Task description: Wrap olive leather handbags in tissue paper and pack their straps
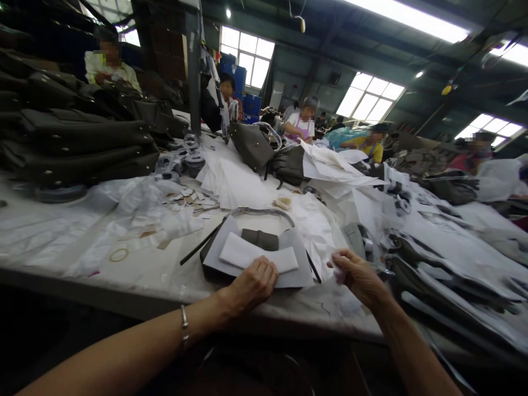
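Note:
A dark handbag (205, 268) lies at the table's front edge, with a sheet of white paper (303, 269) over it. Its wrapped handle (264, 211) arches at the far side. On the paper rest a small dark flap or strap piece (259, 238) and a folded white foam pad (243, 252). My left hand (254, 280) has its fingers curled together on the pad's near edge. To the right of the bag, my right hand (358, 275) is closed in a pinch above the table; something whitish shows at its fingertips, too blurred to name.
Stacked dark bags (82, 143) stand at the left, near grey tape rolls (192, 159). White paper sheets (235, 184) spread behind the bag. Dark bag pieces (445, 286) pile up at the right. A yellow ring (119, 254) lies on the table. Several people work farther back.

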Action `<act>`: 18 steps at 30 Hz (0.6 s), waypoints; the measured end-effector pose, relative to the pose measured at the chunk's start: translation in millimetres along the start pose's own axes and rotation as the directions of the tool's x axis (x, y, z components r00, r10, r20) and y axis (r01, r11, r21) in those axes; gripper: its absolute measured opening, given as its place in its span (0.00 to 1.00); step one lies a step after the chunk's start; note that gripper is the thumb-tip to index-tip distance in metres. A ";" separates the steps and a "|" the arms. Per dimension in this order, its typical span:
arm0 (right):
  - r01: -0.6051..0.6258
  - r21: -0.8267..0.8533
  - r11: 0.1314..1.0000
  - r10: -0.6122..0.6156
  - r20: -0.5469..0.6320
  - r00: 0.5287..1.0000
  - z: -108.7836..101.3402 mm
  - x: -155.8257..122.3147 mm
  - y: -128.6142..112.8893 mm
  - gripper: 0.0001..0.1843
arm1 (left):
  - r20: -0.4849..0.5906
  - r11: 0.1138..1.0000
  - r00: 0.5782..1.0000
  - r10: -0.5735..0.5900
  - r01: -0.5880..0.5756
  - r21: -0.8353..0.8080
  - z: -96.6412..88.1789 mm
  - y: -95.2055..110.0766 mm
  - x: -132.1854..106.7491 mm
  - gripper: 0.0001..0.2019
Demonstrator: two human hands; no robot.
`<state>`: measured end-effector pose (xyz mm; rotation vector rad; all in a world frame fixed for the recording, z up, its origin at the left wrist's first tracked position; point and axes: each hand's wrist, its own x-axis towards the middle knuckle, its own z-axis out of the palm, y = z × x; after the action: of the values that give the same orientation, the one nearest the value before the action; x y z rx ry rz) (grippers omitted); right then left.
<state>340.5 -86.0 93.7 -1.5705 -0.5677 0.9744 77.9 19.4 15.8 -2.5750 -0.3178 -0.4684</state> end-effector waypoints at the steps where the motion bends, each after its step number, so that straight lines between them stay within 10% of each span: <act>1: 0.015 -0.008 1.000 -0.015 -0.010 1.000 3.5 -4.3 1.1 0.31 | -0.009 1.000 1.000 0.007 -0.007 0.004 0.3 -0.6 -0.4 0.15; 4: 0.151 -0.024 0.988 -0.151 0.016 0.988 14.8 -13.4 -5.3 0.44 | -0.003 0.999 1.000 0.029 -0.029 0.017 -0.6 -0.8 0.6 0.15; 10: 0.251 0.002 0.968 -0.247 0.181 0.952 53.8 -19.6 -32.7 0.26 | 0.102 0.999 0.995 -0.021 0.016 0.043 -10.5 3.7 15.4 0.14; 18: 0.418 -0.178 0.891 -0.345 0.333 0.877 87.6 -7.2 -19.3 0.38 | 0.053 0.999 0.998 0.033 -0.034 0.019 -10.7 -4.3 13.6 0.07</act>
<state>266.8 -38.1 113.3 -1.4518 -1.2042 0.8549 86.1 19.4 31.6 -2.5728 -0.2960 -0.3844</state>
